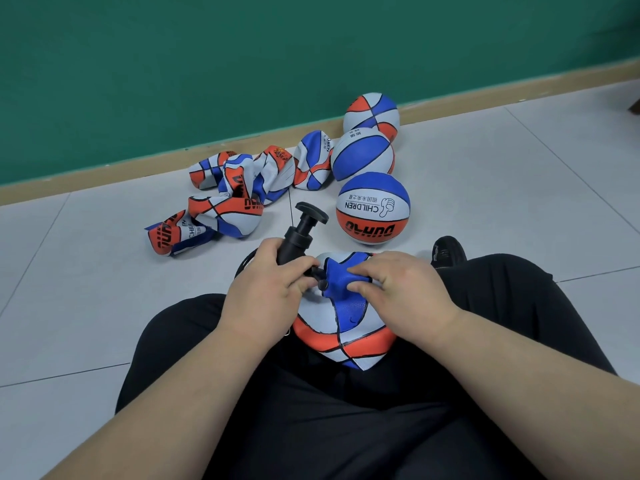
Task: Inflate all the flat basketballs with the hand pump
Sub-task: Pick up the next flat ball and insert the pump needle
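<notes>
– Well, starting far left: heap of flat basketballs (221, 202) on the floor tiles (69, 306), crumpled, close to the skirting (104, 173).
– Handling?
– Probably light and floppy. Soft rubber skin, grippy by the look of the pebbling. No firm shape to push against.
– Next along?
– Left hand (266, 282), curled round the lower barrel of the hand pump (298, 233), fingertips pinching near the nozzle. Plunger handle raised, tilted away toward the heap.
– And the ball in work?
– Flat ball (343, 327) on the lap (346, 410), between the thighs, folded over. Right hand (401, 285) pinching up a blue fold right at the nozzle tip, presumably around the valve. Cannot tell whether needle already in.
– Best hold?
– Exactly there: bunch the skin firmly around the valve, otherwise likely to buckle away from the needle.
– Room?
– Further right, three inflated balls (362, 154) in a row running back to the green wall (311, 46), nearest just beyond the knees; round, apt to roll if nudged. Shoe (448, 251) close beside. Bare tile on either side of the legs; space for the plunger stroke ahead, short of the heap.
</notes>
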